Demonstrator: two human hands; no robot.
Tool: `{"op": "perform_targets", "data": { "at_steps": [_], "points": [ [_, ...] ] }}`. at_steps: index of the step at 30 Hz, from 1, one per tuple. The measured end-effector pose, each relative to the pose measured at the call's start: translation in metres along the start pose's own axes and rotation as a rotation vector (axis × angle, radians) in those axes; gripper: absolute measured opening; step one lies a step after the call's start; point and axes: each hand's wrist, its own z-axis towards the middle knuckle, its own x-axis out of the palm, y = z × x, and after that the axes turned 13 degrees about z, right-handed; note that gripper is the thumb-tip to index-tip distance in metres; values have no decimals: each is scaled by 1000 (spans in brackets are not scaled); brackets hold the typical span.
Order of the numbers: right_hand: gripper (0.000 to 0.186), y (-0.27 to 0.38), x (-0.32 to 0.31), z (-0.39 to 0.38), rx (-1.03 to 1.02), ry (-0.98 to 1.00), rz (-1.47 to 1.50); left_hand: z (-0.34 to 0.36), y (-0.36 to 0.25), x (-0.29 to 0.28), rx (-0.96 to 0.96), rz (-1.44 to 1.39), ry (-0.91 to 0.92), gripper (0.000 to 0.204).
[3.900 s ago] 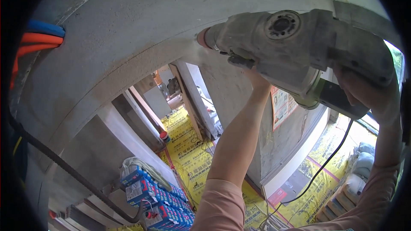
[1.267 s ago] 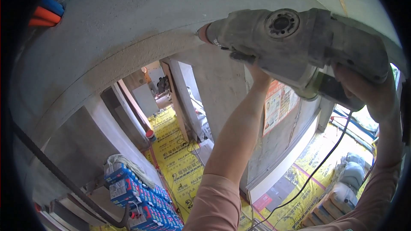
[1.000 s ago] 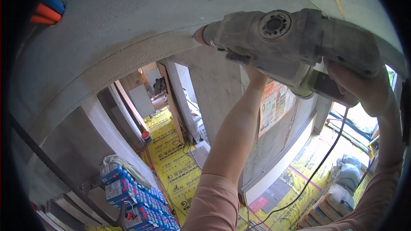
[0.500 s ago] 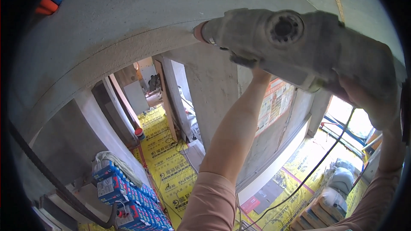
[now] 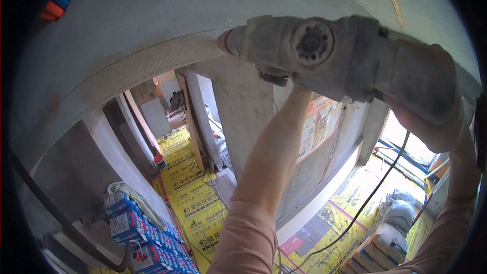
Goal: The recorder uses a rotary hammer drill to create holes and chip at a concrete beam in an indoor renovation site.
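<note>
A dusty grey rotary hammer (image 5: 362,53) is held high across the upper right, its reddish-brown tip pointing left at the concrete beam (image 5: 152,56). Whether the tip touches the concrete, I cannot tell. My right hand (image 5: 426,129) is closed around the rear end of the hammer, partly hidden by its body. From below, my left hand (image 5: 303,93) reaches up to the front half of the hammer; the tool hides its fingers, and only the wrist side shows. A dark line and a rough, scratched band run along the beam left of the tip.
A black cable (image 5: 378,187) hangs from the hammer toward the floor. Blue boxes (image 5: 147,233) are stacked at lower left, with a coiled white hose (image 5: 127,190) on top. Yellow printed sheeting (image 5: 195,198) covers the floor. Filled bags (image 5: 395,218) sit at lower right; a dark hose (image 5: 56,208) crosses the left.
The rotary hammer, held by both hands, has shifted left in the picture and its rear end sits slightly lower. The whole view has moved a little left too.
</note>
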Motion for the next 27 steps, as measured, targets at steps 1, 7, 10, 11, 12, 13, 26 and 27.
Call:
{"op": "perform_targets", "data": {
  "at_steps": [1,7,10,11,12,13,26,27],
  "points": [
    [41,3,-7,6,-8,7,-16,-5,12,8,-9,-60,1,57],
    [35,19,-22,39,-88,-3,-48,-12,34,21,-56,-338,-15,56],
    [48,29,11,26,280,-438,528,-20,31,10,-89,-450,-22,55],
    [48,31,3,24,294,-419,510,-23,28,12,-102,-512,-23,55],
    [52,33,-5,24,382,-397,577,-29,33,22,-114,-575,-25,55],
    [56,25,13,25,418,-437,753,-37,0,-4,-111,-507,-49,55],
    [23,31,-6,44,742,-225,1112,-76,-89,82,291,1226,-351,47],
    [17,26,-19,40,670,-246,1215,-73,-101,115,56,917,-366,41]
  ]
}}
